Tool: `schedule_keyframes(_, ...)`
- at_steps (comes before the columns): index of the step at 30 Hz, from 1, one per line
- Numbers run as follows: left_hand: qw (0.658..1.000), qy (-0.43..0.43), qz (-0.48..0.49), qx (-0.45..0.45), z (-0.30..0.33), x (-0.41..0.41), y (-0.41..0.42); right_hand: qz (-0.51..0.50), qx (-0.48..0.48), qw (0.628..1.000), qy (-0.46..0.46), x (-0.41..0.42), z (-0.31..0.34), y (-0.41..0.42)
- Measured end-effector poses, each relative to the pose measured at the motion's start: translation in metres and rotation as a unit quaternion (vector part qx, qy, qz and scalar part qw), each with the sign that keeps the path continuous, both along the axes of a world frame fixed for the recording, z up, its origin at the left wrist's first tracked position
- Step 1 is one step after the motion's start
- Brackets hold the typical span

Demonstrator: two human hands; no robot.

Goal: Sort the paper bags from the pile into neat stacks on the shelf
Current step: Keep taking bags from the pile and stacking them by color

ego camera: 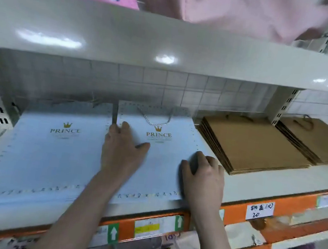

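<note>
We see a white shelf (255, 177) with a tiled wall (173, 88) behind it. Our left hand (121, 152) lies flat on the white bag (160, 165) near the front edge; our right hand (204, 175) curls over its right side. Brown bags (255, 144) sit stacked just beside it.

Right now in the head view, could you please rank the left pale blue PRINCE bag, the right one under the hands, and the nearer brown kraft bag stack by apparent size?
1. Left pale blue PRINCE paper bag, though it lies nearer the camera.
2. Right pale blue PRINCE paper bag.
3. Nearer brown kraft paper bag stack.
</note>
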State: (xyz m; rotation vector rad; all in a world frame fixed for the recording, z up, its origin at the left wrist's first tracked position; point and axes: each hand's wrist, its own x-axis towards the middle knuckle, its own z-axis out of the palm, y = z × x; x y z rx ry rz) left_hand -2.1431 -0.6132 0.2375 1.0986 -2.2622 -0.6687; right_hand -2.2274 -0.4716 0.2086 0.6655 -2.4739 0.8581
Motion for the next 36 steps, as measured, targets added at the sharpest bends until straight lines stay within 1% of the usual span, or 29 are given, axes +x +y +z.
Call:
schedule_keyframes(4, 0.999, -0.013, 0.031, 0.023, -0.006, -0.021, 0.006, 0.02, 0.014, 1.0, 0.017, -0.03, -0.008, -0.006)
schedule_keyframes(11, 0.998, -0.036, 0.028, 0.031, -0.017, -0.044, 0.013, 0.032, 0.04, 0.999, 0.018, -0.064, -0.018, -0.004)
schedule_keyframes(16, 0.998, -0.05, 0.028, 0.038, -0.02, -0.052, 0.009, 0.066, 0.053, 0.996, 0.011, -0.071, -0.021, -0.008)
schedule_keyframes(20, 0.996, -0.076, 0.015, 0.036, -0.019, -0.059, 0.002, 0.08, 0.062, 0.995, -0.008, -0.074, -0.019, -0.008)
schedule_keyframes(23, 0.996, -0.079, 0.015, 0.036, -0.02, -0.061, 0.001, 0.096, 0.064, 0.993, -0.026, -0.074, -0.019, -0.005)
schedule_keyframes(27, 0.996, -0.084, 0.011, 0.028, -0.021, -0.06, 0.002, 0.121, 0.117, 0.984, -0.055, -0.074, -0.014, 0.003)
schedule_keyframes(30, 0.995, -0.098, 0.023, -0.013, -0.018, -0.06, 0.004, 0.138, 0.125, 0.981, -0.061, -0.071, -0.012, 0.009)
schedule_keyframes(33, 0.988, -0.111, 0.05, -0.09, -0.012, -0.054, 0.015, 0.122, 0.084, 0.989, -0.015, -0.067, -0.016, 0.015)
schedule_keyframes(36, 0.98, -0.103, 0.068, -0.154, -0.008, -0.036, 0.031, 0.139, 0.058, 0.989, 0.0, -0.058, -0.014, 0.018)
